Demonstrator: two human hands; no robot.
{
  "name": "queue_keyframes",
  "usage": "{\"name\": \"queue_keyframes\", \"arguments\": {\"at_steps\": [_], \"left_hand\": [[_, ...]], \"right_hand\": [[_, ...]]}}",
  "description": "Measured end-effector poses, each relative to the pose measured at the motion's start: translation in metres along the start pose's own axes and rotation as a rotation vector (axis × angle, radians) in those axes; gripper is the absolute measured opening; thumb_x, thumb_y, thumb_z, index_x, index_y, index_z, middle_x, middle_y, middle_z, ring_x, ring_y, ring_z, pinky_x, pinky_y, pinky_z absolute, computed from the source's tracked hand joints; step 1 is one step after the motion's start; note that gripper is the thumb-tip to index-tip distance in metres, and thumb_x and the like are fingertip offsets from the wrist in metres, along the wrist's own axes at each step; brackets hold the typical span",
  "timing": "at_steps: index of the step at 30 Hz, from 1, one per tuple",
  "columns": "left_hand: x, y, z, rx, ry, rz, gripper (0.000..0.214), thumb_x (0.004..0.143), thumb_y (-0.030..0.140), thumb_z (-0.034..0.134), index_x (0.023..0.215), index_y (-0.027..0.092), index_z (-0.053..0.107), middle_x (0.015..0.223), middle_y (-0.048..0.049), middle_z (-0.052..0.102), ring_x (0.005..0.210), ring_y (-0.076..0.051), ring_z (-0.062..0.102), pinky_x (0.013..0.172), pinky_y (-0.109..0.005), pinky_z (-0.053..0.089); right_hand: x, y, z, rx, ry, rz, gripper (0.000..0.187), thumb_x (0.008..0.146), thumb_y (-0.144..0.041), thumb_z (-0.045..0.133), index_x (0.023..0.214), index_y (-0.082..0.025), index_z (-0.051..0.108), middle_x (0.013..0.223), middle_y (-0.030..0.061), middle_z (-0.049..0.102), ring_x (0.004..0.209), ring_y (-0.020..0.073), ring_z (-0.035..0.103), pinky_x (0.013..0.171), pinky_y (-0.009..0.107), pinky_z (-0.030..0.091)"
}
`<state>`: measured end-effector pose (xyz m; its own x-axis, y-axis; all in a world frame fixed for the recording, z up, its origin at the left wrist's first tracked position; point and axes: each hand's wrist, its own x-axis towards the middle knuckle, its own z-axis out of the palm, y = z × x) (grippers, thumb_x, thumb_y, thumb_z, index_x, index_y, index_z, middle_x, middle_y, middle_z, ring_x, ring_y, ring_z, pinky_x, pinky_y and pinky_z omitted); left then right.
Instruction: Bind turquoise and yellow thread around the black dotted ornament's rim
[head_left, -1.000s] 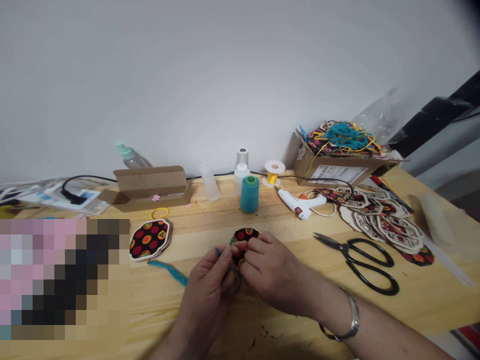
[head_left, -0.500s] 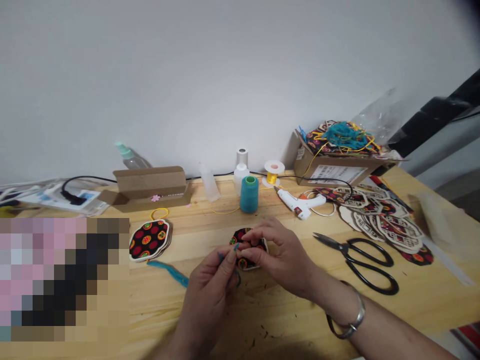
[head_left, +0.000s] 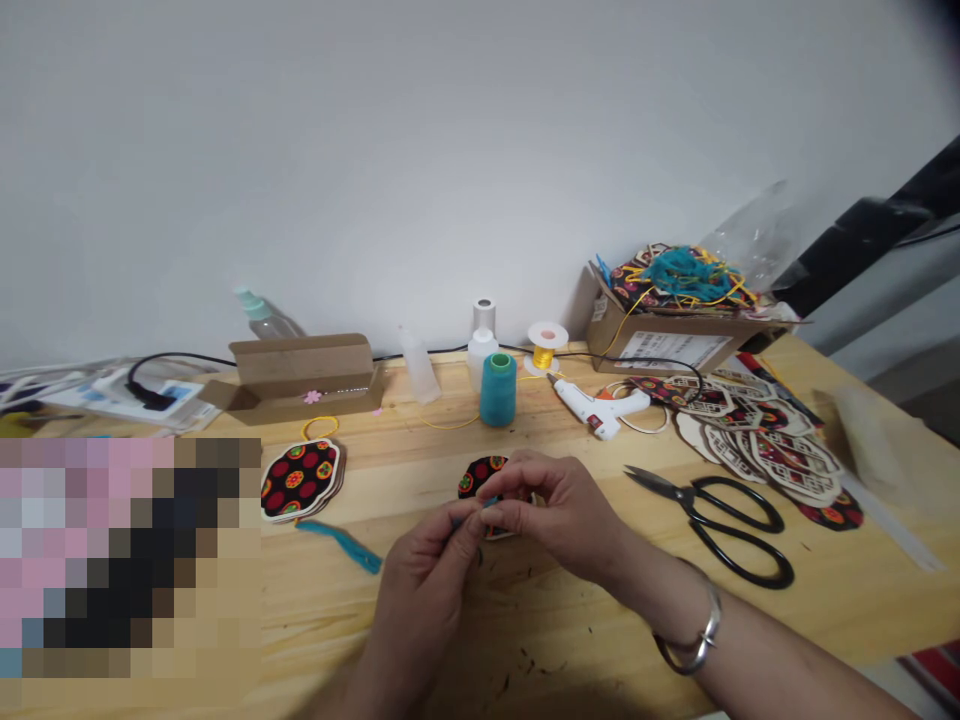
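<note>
My left hand is pinched closed on teal thread, mostly hidden by the fingers. Its fingertips meet those of my right hand, also pinched on the thread. Just behind the fingers lies a patterned fabric piece with a pale edge, partly covered by my right hand. Left of my hands rests a stack of similar pieces with a yellow cord loop at the top and a teal tassel below. A teal thread cone stands upright beyond my hands.
Black-handled scissors lie right of my right hand, a white glue gun behind them. Patterned pieces are heaped farther right. At the back stand a filled cardboard box, a yellow cord spool and an open narrow box.
My fingertips have drawn closer together, and the bit of teal thread that stuck up between them is now mostly covered. Both hands stay over the same spot.
</note>
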<state>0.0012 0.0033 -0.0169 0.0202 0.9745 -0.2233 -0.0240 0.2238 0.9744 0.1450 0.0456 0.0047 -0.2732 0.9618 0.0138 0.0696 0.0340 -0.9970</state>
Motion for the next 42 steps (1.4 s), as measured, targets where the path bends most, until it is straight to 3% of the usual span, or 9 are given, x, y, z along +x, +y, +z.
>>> {"name": "queue_keyframes", "arguments": {"at_steps": [14, 21, 25, 28, 31, 34, 38, 40, 42], "left_hand": [[0.001, -0.003, -0.001, 0.012, -0.019, -0.066, 0.019, 0.076, 0.035, 0.059, 0.085, 0.022, 0.070, 0.053, 0.0053, 0.047, 0.051, -0.009, 0.033, 0.048, -0.019, 0.026], [0.003, 0.002, 0.001, -0.056, -0.116, -0.060, 0.031, 0.080, 0.035, 0.055, 0.055, 0.016, 0.058, 0.055, 0.0031, 0.048, 0.054, -0.009, 0.036, 0.050, -0.020, 0.026], [0.003, 0.000, 0.001, -0.074, -0.115, -0.095, 0.023, 0.079, 0.037, 0.055, 0.069, 0.018, 0.064, 0.051, 0.0056, 0.041, 0.049, -0.009, 0.031, 0.047, -0.020, 0.023], [0.001, 0.000, 0.001, 0.026, -0.096, -0.031, 0.018, 0.079, 0.033, 0.056, 0.078, 0.020, 0.068, 0.057, 0.0034, 0.051, 0.057, -0.011, 0.041, 0.054, -0.021, 0.031], [0.000, 0.004, 0.002, 0.117, -0.103, 0.068, 0.016, 0.080, 0.027, 0.055, 0.083, 0.022, 0.070, 0.072, 0.0000, 0.062, 0.072, -0.016, 0.052, 0.067, -0.024, 0.037], [-0.001, 0.007, 0.004, 0.125, 0.015, 0.188, 0.018, 0.077, 0.023, 0.057, 0.093, 0.023, 0.067, 0.102, -0.0041, 0.061, 0.094, -0.020, 0.054, 0.081, -0.028, 0.038], [-0.002, 0.009, 0.006, 0.246, 0.384, 0.378, 0.042, 0.075, 0.022, 0.060, 0.115, 0.027, 0.051, 0.133, -0.0055, 0.038, 0.121, -0.024, 0.035, 0.093, -0.035, 0.030], [-0.006, 0.009, 0.007, 0.293, 0.524, 0.509, 0.046, 0.073, 0.020, 0.062, 0.115, 0.028, 0.048, 0.132, -0.0052, 0.037, 0.122, -0.024, 0.031, 0.094, -0.035, 0.028], [-0.010, 0.010, 0.006, 0.260, 0.537, 0.597, 0.035, 0.072, 0.017, 0.063, 0.104, 0.028, 0.054, 0.115, -0.0034, 0.048, 0.110, -0.022, 0.041, 0.089, -0.032, 0.032]], "right_hand": [[-0.003, 0.003, 0.002, 0.119, 0.011, 0.038, 0.008, 0.063, -0.021, 0.070, 0.063, -0.014, 0.066, 0.061, -0.0012, 0.057, 0.056, 0.0098, 0.051, 0.052, 0.022, 0.043], [-0.001, -0.002, -0.003, 0.053, 0.045, -0.016, 0.009, 0.068, -0.015, 0.064, 0.059, -0.015, 0.062, 0.057, -0.0023, 0.058, 0.056, 0.0090, 0.052, 0.054, 0.021, 0.043], [0.001, -0.004, -0.009, 0.188, 0.065, 0.005, 0.009, 0.070, -0.020, 0.062, 0.064, -0.015, 0.058, 0.068, 0.0001, 0.062, 0.054, 0.0076, 0.051, 0.051, 0.020, 0.043], [0.000, -0.004, -0.010, 0.408, -0.039, 0.032, 0.013, 0.073, -0.022, 0.060, 0.067, -0.015, 0.051, 0.081, 0.0025, 0.064, 0.044, 0.0032, 0.047, 0.044, 0.018, 0.041], [-0.002, -0.003, -0.012, 0.571, -0.179, 0.032, 0.016, 0.079, -0.024, 0.056, 0.071, -0.017, 0.043, 0.069, 0.0010, 0.064, 0.045, 0.0075, 0.055, 0.039, 0.017, 0.037], [-0.002, -0.005, -0.018, 0.619, -0.151, -0.055, 0.015, 0.081, -0.022, 0.055, 0.073, -0.018, 0.043, 0.059, -0.0032, 0.059, 0.050, 0.0103, 0.058, 0.040, 0.017, 0.038], [0.001, -0.009, -0.027, 0.526, 0.038, -0.212, 0.012, 0.084, -0.018, 0.052, 0.072, -0.017, 0.048, 0.064, -0.0024, 0.058, 0.056, 0.0092, 0.057, 0.048, 0.020, 0.041], [0.002, -0.009, -0.028, 0.439, 0.117, -0.273, 0.012, 0.084, -0.017, 0.051, 0.072, -0.018, 0.048, 0.066, -0.0016, 0.059, 0.059, 0.0100, 0.057, 0.050, 0.022, 0.043], [0.002, -0.009, -0.026, 0.350, 0.158, -0.314, 0.012, 0.084, -0.017, 0.050, 0.073, -0.018, 0.048, 0.068, -0.0011, 0.060, 0.059, 0.0106, 0.057, 0.052, 0.024, 0.045]]}}
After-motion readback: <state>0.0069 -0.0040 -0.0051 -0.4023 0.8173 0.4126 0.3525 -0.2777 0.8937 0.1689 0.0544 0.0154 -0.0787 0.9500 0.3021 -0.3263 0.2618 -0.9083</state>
